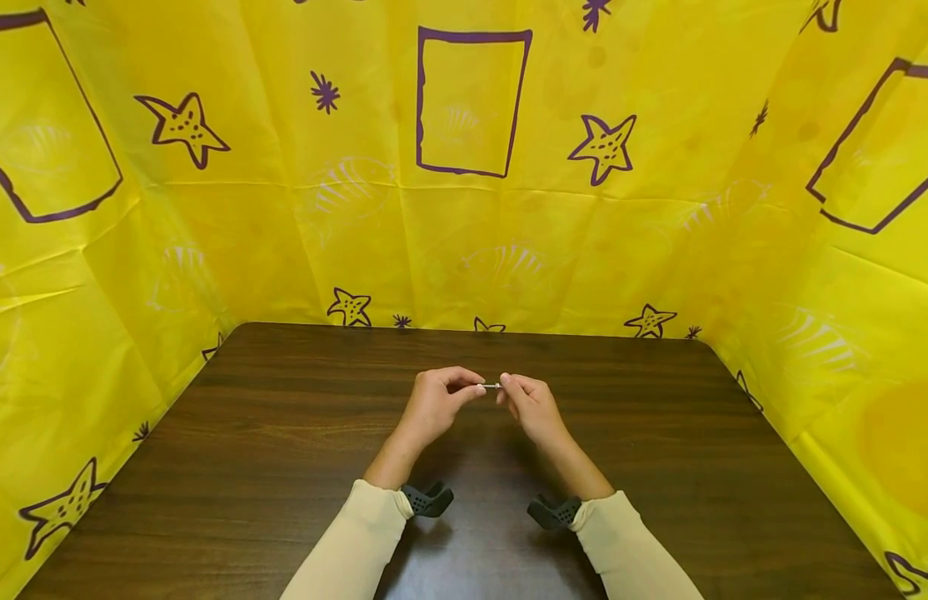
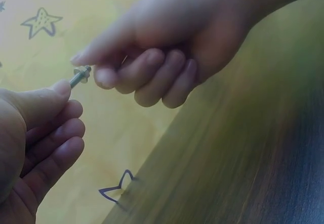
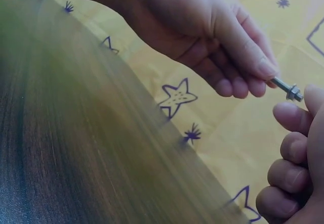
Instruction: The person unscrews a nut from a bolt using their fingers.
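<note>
A small metal bolt (image 3: 280,83) is held level between the two hands, above the far half of the table. My left hand (image 1: 436,402) pinches its shank between thumb and fingertips. A flanged nut (image 3: 292,92) sits near the bolt's other end, by the right hand. The thumb and forefinger of my right hand (image 1: 535,408) curl about that nut from either side, leaving much of it visible; how firmly they touch it is unclear. In the left wrist view, the right hand's other fingers (image 2: 152,84) are folded toward the palm. The left fingertips hide part of the shank.
Beneath the hands lies a dark wood-grain table (image 1: 299,467) with rounded far corners. Yellow cloth (image 1: 449,217) printed with starfish and frames hangs around its back and sides. Dark wrist straps (image 1: 428,500) sit at the ends of both sleeves.
</note>
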A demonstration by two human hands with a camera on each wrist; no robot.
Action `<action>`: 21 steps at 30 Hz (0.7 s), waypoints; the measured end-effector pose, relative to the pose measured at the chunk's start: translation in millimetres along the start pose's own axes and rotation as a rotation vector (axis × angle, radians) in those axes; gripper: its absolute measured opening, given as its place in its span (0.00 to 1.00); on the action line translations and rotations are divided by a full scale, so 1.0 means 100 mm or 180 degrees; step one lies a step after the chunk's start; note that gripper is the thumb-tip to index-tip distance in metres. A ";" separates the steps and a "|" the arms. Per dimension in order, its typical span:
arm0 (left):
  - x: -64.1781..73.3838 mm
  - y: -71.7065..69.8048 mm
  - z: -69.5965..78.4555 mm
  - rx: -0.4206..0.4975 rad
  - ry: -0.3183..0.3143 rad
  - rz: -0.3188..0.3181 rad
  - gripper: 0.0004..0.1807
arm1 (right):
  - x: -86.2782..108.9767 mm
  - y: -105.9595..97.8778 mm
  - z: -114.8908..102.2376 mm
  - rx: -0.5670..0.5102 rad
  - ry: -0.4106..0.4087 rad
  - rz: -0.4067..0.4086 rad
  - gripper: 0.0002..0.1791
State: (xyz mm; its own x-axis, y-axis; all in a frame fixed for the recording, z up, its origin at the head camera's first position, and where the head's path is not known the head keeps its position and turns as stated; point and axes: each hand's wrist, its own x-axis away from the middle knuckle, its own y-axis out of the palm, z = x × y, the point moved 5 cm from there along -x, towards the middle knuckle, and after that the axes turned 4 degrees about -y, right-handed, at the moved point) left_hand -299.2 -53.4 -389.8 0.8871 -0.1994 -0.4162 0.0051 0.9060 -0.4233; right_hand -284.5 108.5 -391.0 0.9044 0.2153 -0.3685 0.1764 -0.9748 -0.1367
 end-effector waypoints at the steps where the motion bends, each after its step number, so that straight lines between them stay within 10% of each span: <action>1: 0.00 0.00 0.00 0.0001 0.0014 0.0001 0.05 | 0.00 0.00 0.00 0.0001 0.0005 -0.0004 0.21; 21: 0.01 0.02 -0.01 0.0023 0.0018 -0.0036 0.04 | 0.00 0.02 0.01 -0.0073 -0.0060 -0.0145 0.20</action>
State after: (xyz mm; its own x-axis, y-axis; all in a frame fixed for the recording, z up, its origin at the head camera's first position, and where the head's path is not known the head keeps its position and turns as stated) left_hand -298.7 -51.9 -391.7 0.8843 -0.2118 -0.4162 0.0184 0.9063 -0.4222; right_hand -284.7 106.4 -392.2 0.8878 0.2604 -0.3796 0.2263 -0.9650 -0.1328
